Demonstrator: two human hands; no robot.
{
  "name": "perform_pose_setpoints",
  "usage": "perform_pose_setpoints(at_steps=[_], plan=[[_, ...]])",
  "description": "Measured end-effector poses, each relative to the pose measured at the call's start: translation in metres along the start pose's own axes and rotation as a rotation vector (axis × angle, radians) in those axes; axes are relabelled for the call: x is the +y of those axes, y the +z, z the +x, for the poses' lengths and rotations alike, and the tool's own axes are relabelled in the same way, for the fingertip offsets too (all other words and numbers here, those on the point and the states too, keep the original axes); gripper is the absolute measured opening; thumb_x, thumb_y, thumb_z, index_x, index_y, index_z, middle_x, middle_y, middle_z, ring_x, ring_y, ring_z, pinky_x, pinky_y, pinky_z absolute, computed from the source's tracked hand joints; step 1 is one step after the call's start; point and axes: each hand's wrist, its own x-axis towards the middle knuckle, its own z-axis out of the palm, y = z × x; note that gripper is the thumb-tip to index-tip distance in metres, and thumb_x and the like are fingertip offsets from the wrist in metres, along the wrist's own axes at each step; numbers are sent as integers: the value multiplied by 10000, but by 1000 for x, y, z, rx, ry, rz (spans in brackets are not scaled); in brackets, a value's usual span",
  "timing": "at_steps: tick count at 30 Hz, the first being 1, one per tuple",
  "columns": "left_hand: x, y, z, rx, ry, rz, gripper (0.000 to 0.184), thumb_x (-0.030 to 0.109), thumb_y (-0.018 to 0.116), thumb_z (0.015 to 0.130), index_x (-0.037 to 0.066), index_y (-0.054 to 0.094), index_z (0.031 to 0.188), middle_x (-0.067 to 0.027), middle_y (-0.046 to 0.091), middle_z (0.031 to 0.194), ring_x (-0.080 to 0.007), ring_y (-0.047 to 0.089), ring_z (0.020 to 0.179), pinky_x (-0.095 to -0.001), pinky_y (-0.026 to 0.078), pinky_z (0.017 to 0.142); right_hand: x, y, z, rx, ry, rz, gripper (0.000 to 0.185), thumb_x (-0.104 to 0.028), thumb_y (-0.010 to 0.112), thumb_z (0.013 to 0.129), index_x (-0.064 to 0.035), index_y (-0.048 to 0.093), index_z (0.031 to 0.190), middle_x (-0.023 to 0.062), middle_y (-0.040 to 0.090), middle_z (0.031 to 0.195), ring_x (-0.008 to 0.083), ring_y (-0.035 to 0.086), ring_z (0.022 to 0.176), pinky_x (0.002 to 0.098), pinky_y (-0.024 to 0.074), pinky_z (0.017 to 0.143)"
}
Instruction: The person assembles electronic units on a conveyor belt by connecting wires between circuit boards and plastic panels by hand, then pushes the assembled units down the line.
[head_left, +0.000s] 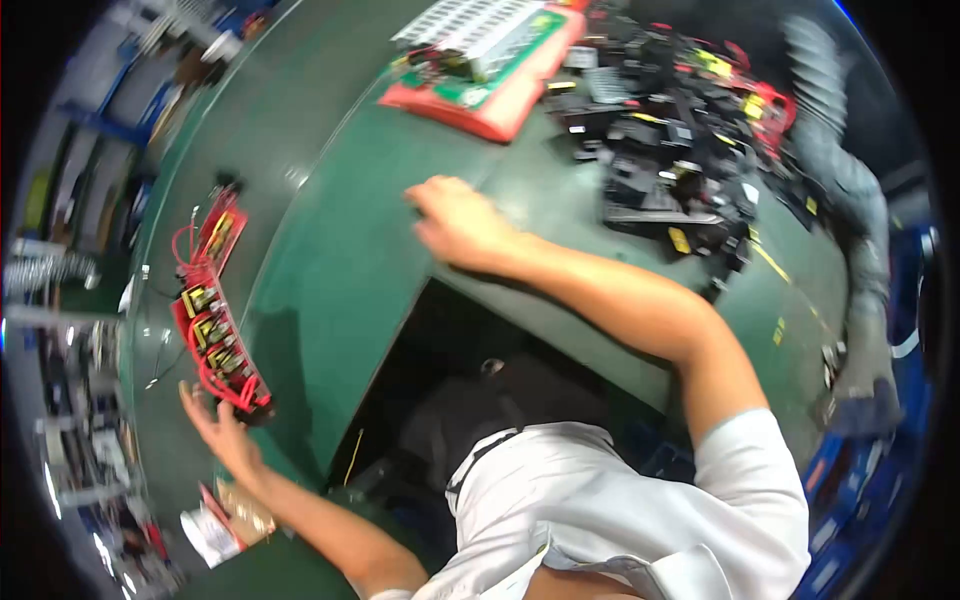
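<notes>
My left hand (225, 437) reaches in at the lower left with its fingers apart, at the near end of a red circuit board (215, 335). That board carries yellow-and-black transformers and loops of red wire; whether my fingers touch it I cannot tell. Beyond it lies a second red circuit board (220, 235) with similar parts. Over the green bench top (340, 235), my right hand (460, 222) is curled, its fingers bent together. Something small and dark shows at its fingertips, too blurred to name.
An orange-red tray (485, 122) bearing a green circuit board (485, 90) stands at the back. A pile of black parts (665, 140) covers the right side, beside a grey flexible duct (835, 150). Paper packaging (212, 535) lies lower left. A dark cut-out (430, 340) opens before my body.
</notes>
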Motion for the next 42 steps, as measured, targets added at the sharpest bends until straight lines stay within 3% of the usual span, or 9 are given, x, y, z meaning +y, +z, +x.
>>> perform_pose_setpoints(at_steps=[4,8,10,12,16,24,26,27,42], plan=[[12,61,53,-341,233,-49,770,-45,537,862,81,301,1585,-172,341,1610,-286,399,1439,-382,464,1068,-21,-51,-2,-270,21,101,518,-176,687,901,-39,498,1364,213,615,1170,406,601,1121,477,504,959],[11,114,78,-571,537,177,777,-46,534,789,41,380,1546,-166,415,1577,-318,389,1464,-401,266,1213,-25,-131,-16,6,-266,-118,540,-188,688,918,-76,496,1410,191,627,1206,384,629,1103,461,526,942],[10,129,76,-612,601,293,799,-27,547,757,38,395,1539,-172,438,1559,-313,408,1452,-392,301,1194,-35,-179,-28,41,58,-129,560,-130,718,906,-41,508,1417,177,639,1224,316,649,1131,400,525,957],[10,135,69,-600,490,402,785,-1,562,781,46,387,1544,-176,443,1551,-327,414,1444,-392,314,1187,-13,-213,-45,196,76,-312,541,-117,740,904,-34,541,1400,159,654,1240,266,651,1135,367,510,971],[-11,135,61,-483,257,76,686,105,652,907,45,390,1538,-156,440,1559,-303,401,1455,-398,317,1187,9,-256,-76,208,276,-568,512,-188,715,930,-29,546,1387,187,641,1254,299,601,1224,393,437,1067],[-27,127,64,-507,491,161,696,79,627,877,65,410,1538,-129,426,1565,-257,386,1458,-383,351,1156,45,-275,-77,217,470,-849,425,-247,723,914,5,628,1243,206,670,1171,349,625,1147,416,464,1015],[-18,117,61,-502,395,200,720,61,615,843,64,414,1535,-120,438,1554,-240,415,1426,-375,389,1116,44,-280,-71,126,448,-930,304,-262,716,902,22,692,1007,203,681,1026,343,650,1019,436,491,911],[-24,112,63,-495,388,145,741,43,614,782,51,445,1504,-183,472,1514,-324,430,1428,-403,339,1174,40,-280,-68,101,490,-904,305,-266,711,903,22,696,1003,203,684,1014,338,656,1005,434,495,905],[-42,95,67,-410,382,305,626,29,566,791,80,567,1415,-132,490,1516,-295,443,1422,-401,379,1136,46,-274,-66,142,595,-764,386,-351,721,919,3,704,1072,188,698,1052,335,650,1045,413,495,933]])
